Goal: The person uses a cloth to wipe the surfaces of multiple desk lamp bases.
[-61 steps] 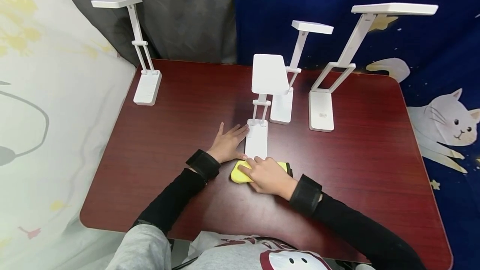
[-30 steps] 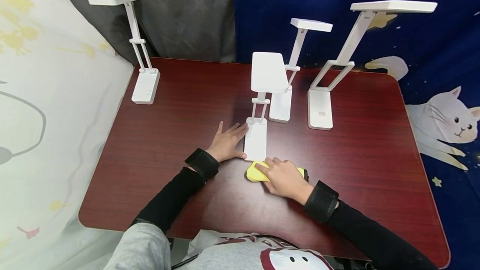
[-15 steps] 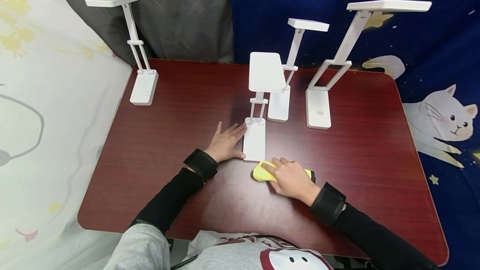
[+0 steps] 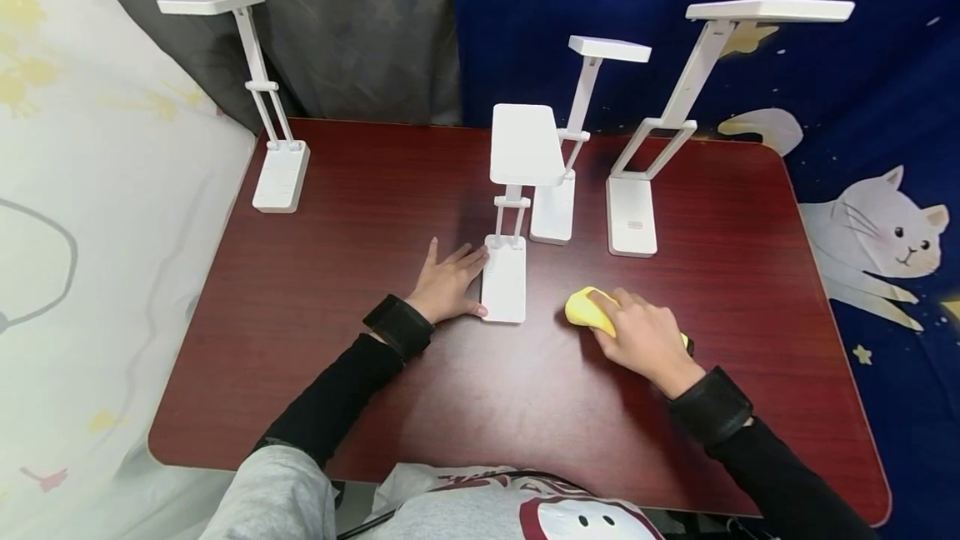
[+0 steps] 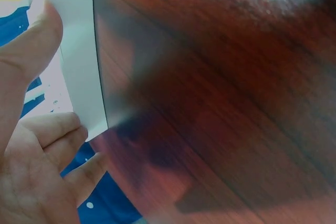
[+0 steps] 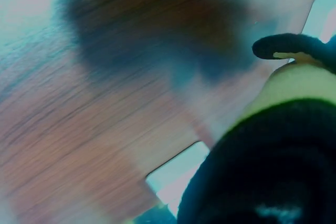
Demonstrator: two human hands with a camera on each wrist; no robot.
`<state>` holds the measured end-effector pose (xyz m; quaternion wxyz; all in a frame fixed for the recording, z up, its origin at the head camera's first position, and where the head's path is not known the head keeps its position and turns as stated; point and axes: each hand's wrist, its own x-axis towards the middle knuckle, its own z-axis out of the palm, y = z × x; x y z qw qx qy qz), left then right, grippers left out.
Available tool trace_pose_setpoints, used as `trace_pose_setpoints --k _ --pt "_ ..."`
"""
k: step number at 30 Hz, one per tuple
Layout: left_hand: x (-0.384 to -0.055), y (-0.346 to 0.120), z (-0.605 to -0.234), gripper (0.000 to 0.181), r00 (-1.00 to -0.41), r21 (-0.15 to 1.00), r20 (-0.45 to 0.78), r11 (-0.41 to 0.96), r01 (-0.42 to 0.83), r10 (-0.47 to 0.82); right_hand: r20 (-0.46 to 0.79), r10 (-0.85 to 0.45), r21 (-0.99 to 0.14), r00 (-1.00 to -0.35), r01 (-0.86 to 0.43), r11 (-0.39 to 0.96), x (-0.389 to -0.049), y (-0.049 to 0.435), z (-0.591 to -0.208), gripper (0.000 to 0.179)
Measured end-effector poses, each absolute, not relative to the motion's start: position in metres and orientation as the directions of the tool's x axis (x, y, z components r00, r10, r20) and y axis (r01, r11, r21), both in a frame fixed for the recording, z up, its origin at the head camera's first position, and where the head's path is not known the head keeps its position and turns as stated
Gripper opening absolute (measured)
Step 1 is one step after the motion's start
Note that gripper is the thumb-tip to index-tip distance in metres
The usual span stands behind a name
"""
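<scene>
One flat, rectangular lamp base (image 4: pixel 504 283)

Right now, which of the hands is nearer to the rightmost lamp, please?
Right: the right hand is in front of the rightmost lamp; the left hand is farther off to its left.

Yellow cloth (image 4: pixel 585 311): partly beneath right hand (image 4: pixel 643 336)
Middle rear lamp (image 4: pixel 553 213): partly behind front lamp (image 4: pixel 527 145)
Right sleeve (image 4: pixel 787 473): cropped below

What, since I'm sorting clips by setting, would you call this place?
Probably a makeshift indoor demonstration corner: a gray curtain and a blue cat-print hanging back the table, where four white desk lamps stand.
</scene>
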<state>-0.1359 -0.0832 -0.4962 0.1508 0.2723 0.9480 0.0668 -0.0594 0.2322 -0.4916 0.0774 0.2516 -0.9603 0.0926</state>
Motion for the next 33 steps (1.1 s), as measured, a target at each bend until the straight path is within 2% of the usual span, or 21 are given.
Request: trace_pose_setpoints --k 11,33 --pt "-0.164 -0.088 -0.496 0.1 -0.808 0.196 -0.235 0.84 0.506 0.541 0.202 -0.42 -0.157 -0.885 -0.453 0.878 -0.06 0.244 -0.494 0.046" --pt "-0.245 -0.082 -0.483 0.095 -0.814 0.121 -0.361 0.888 0.443 0.455 0.175 -0.363 -0.166 -0.915 -0.391 0.905 -0.052 0.259 -0.494 0.049"
